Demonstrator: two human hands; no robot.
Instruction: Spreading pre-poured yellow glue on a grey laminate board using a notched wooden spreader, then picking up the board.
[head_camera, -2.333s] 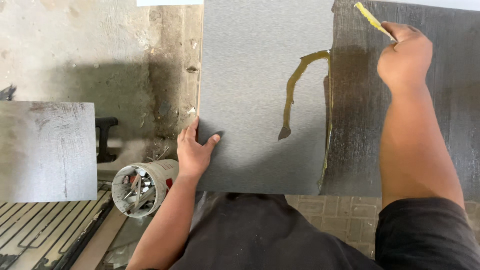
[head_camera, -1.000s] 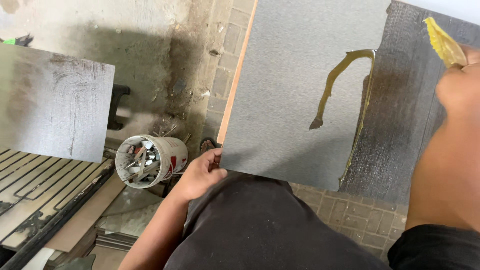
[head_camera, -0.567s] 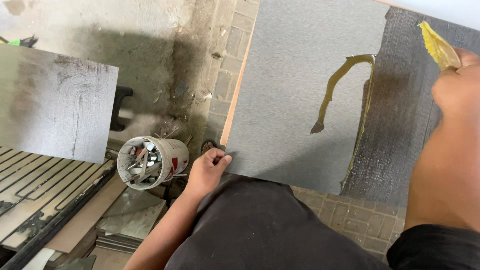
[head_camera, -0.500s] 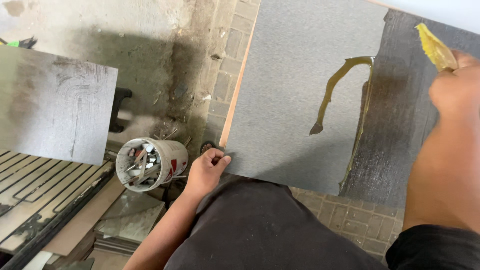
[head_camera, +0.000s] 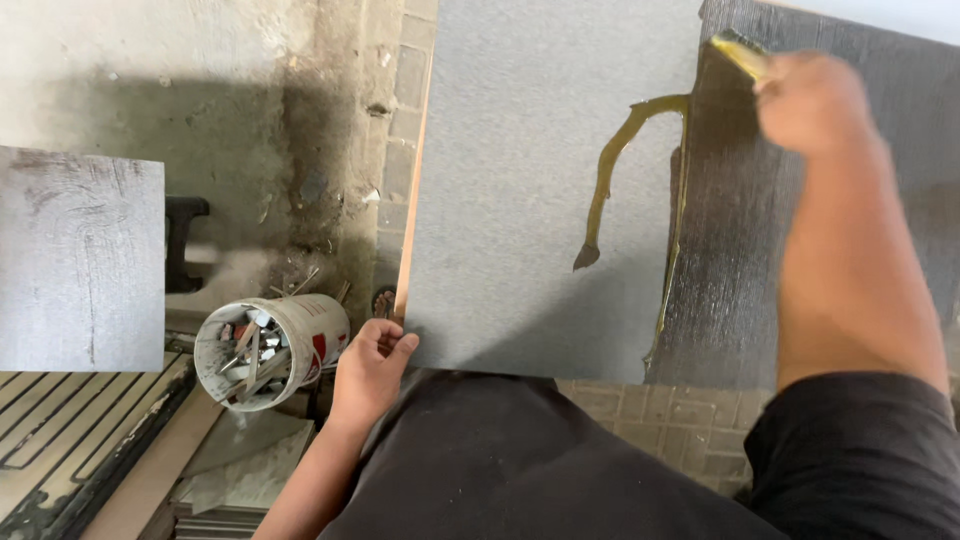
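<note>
Two hands on work: left hand (head_camera: 368, 362) grips lower-left corner of flat grey square board (head_camera: 545, 190), centre frame. Right hand (head_camera: 812, 100), blurred, upper right, closed on yellow glue-smeared spreader (head_camera: 738, 52), mostly hidden, over dark grey textured panel (head_camera: 740, 260). White bucket of metal bits (head_camera: 268, 345) lower left.

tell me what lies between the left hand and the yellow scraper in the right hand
In the head view, the grey square panel spans that stretch from the left hand to the yellow scraper, crossed by a yellowish glue streak.
</note>
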